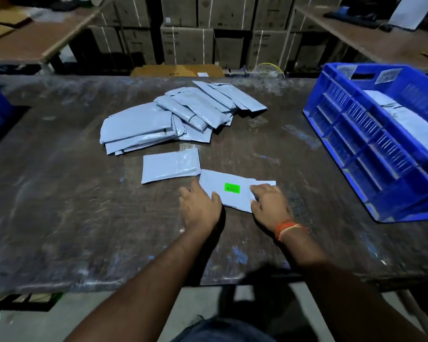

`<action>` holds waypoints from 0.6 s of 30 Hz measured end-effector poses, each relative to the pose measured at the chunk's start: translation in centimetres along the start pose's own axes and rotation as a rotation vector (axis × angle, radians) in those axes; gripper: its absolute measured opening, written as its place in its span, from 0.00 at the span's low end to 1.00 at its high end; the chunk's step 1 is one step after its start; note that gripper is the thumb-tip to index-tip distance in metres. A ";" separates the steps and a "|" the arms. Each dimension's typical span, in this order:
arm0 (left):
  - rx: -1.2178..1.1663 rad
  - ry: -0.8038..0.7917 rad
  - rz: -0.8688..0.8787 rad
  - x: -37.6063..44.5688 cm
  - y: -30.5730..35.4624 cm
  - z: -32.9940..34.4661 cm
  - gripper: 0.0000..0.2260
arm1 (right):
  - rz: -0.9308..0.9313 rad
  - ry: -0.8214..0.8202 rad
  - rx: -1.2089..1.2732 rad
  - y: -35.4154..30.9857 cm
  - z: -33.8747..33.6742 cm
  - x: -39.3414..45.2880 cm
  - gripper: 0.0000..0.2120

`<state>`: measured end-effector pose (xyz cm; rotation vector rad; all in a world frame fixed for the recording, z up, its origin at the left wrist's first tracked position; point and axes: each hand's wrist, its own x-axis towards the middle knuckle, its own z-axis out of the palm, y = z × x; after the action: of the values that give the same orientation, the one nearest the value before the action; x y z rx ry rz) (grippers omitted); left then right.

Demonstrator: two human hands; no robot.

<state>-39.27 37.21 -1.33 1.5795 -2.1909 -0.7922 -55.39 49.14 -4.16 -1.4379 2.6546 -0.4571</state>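
Lying flat on the dark bench just below the middle of the frame, the grey packet showed a bright green label on its upper face. The left grip sat at the packet's left end. The hand was spread and fairly flat, its thumb resting over the near left edge and its fingers on the bench beside it, and it enclosed nothing. The right grip was on the packet's right end, fingers curled down over the top, pinching that end narrowly. The packet lay between the two grips, touched by both, with the label bare in the gap. An orange thread circled the right wrist.

Up and to the left, a second packet lay flat, its lower right corner close against the first packet's upper left corner. Higher, toward the middle of the frame, a loose pile of packets overlapped one another. At the right edge stood a blue crate with more packets inside. Cardboard boxes filled the top of the frame beyond the bench.
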 end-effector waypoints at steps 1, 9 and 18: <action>-0.054 -0.029 0.006 0.6 0.5 -0.1 0.29 | 0.003 0.012 0.018 -0.7 -0.1 -0.7 0.25; -0.120 -0.181 0.293 5.7 3.2 1.0 0.25 | 0.110 -0.053 0.760 -6.6 0.0 -5.6 0.28; 0.307 -0.203 0.393 0.8 4.4 3.6 0.52 | 0.353 0.208 0.851 -0.6 -2.5 -1.5 0.16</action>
<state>-44.88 38.41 -1.57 1.1613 -2.7597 -0.5335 -54.63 50.62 -1.72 -0.6771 2.2624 -1.5022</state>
